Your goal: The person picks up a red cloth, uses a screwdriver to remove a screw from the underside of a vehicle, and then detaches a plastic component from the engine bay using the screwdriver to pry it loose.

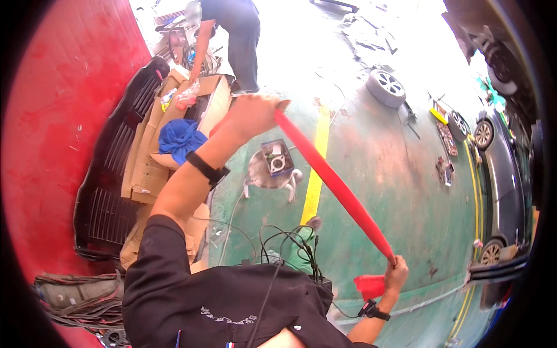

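A long red strip (339, 188) of cloth or plastic is stretched slantwise between my two hands. My left hand (253, 115), raised far up to the left, is closed around its upper end. Lower down on the right, my right hand (397, 275) grips the other end, and a short loose tail hangs beside that wrist. Each wrist wears a black band. Below the strip stands a small, worn white stool (264, 177) with a box of parts (277, 158) on it.
Cardboard boxes (148, 165) with a blue cloth (180, 140) stand at left, beside a black slatted panel (113, 191). Another person (241, 40) bends over them. Black cables (290, 240) loop near my chest. Wheels (386, 88) and a dark car (503, 180) are at right.
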### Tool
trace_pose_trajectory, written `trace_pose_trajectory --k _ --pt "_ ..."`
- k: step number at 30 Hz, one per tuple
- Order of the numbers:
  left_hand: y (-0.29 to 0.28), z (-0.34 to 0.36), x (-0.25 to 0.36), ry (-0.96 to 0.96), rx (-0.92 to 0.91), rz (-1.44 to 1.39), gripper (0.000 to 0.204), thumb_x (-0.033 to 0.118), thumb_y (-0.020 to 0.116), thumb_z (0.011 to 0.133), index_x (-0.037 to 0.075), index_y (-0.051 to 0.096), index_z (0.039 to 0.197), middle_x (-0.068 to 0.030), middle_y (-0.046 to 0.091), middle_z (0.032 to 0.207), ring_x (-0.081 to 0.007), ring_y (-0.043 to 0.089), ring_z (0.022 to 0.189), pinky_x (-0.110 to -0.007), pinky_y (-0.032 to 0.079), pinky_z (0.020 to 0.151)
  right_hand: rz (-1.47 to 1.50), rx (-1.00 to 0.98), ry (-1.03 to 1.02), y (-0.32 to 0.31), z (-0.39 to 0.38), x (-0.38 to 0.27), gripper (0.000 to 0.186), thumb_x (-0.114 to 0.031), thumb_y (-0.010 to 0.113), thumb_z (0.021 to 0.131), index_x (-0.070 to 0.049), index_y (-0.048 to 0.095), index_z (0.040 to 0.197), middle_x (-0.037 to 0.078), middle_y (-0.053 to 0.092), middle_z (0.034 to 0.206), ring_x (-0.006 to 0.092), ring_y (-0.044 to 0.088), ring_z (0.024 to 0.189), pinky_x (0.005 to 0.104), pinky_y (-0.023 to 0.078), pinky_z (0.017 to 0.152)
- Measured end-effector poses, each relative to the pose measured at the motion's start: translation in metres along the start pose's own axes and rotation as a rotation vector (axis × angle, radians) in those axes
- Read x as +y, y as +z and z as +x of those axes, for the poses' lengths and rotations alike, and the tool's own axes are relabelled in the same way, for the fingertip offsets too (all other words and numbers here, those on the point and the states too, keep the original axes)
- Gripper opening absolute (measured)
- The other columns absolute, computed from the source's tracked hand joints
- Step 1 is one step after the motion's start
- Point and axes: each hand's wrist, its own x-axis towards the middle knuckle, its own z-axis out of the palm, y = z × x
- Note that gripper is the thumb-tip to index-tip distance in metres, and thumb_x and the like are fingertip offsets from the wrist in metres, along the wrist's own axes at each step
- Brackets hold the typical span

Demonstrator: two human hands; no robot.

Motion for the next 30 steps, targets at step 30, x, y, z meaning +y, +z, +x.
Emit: trace_pose_trajectory --k 30 --pt "0.570 0.552 -0.056 -0.258 -0.063 -0.289 0.035 0.035 0.060 0.100 0.010 0.061 0.076 -0.0100 0.066 0.075 -0.0325 0.068 0.070 -0.046 0.053 0.061 0.186 -0.087 0.630 0.168 0.635 0.164 0.019 -0.008 0.060 0.093 0.002 0.069 0.080 0.006 0.065 0.066 0.0141 0.064 0.057 0.0312 0.052 0.057"
